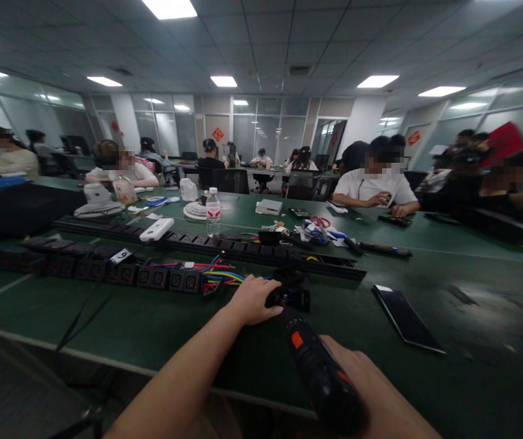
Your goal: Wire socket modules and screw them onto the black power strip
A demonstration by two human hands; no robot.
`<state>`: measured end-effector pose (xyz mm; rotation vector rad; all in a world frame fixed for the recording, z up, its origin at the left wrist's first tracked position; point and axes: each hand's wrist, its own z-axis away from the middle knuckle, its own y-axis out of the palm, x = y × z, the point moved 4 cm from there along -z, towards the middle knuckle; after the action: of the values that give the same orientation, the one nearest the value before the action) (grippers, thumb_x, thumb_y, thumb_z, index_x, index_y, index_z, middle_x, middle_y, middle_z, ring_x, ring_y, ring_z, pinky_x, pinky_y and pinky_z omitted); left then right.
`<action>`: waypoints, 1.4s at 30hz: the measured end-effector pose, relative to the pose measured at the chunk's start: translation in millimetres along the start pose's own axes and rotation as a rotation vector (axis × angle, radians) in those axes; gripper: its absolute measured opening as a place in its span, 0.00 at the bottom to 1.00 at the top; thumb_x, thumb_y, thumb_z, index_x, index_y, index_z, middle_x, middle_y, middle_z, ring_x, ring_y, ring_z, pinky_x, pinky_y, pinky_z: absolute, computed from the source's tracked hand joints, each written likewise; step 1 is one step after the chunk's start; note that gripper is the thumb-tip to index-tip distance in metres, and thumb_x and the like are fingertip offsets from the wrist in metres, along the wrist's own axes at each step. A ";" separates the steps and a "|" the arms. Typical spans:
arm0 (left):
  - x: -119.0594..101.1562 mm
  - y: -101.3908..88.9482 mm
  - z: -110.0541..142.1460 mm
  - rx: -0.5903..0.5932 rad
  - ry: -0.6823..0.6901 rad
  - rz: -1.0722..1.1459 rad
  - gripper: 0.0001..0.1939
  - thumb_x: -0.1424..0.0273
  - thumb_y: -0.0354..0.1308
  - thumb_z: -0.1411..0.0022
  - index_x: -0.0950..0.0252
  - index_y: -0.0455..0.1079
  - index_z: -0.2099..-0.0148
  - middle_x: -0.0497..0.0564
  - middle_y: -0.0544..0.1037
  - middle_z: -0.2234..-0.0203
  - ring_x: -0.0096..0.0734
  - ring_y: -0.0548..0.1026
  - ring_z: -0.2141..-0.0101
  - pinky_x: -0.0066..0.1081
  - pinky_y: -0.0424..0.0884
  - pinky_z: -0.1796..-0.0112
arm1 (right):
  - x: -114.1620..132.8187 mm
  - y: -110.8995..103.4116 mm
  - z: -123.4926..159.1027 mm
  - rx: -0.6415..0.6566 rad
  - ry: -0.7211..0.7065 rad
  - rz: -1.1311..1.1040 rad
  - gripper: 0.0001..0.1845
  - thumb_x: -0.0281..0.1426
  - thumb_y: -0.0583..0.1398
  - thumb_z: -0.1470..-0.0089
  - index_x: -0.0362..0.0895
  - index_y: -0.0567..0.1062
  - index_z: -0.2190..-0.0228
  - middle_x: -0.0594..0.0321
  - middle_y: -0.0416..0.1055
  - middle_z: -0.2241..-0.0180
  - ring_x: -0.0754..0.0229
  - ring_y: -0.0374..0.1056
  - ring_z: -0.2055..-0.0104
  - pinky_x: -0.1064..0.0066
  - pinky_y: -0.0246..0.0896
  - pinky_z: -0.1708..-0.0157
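My right hand (344,356) is wrapped round a black cordless screwdriver (313,366) with orange marks. Its front end points away from me, at a small black part (300,299) on the table. Fingers of my left hand (256,300) are closed on the left side of that black part; its exact kind is hard to make out. Just left of that hand, red, blue and yellow-green wires (222,275) come out of the end of a row of black socket modules (151,278). Whether the tool's tip touches the part is hidden.
Behind the sockets lies a long black power strip (243,247), with a water bottle (213,213) and a white device (157,229) by it. A dark flat panel (405,317) rests at right. Scissors (320,222) and tools lie farther back. A co-worker (375,183) sits across the green table (472,268).
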<state>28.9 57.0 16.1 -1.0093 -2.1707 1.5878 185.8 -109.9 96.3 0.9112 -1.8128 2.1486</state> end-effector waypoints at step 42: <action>-1.0 -3.0 0.1 0.019 -0.004 0.003 0.28 0.55 0.59 0.42 0.59 0.64 0.43 0.53 0.76 0.53 0.43 0.72 0.54 0.41 0.62 0.52 | 12.9 -2.9 -0.1 -0.012 0.037 0.005 0.22 0.31 0.59 0.54 0.45 0.70 0.54 0.52 0.75 0.56 0.48 0.72 0.55 0.59 0.65 0.56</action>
<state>28.4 55.8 19.0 -1.0046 -2.1530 1.6098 177.0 -112.3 105.9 0.8594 -1.8104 2.1404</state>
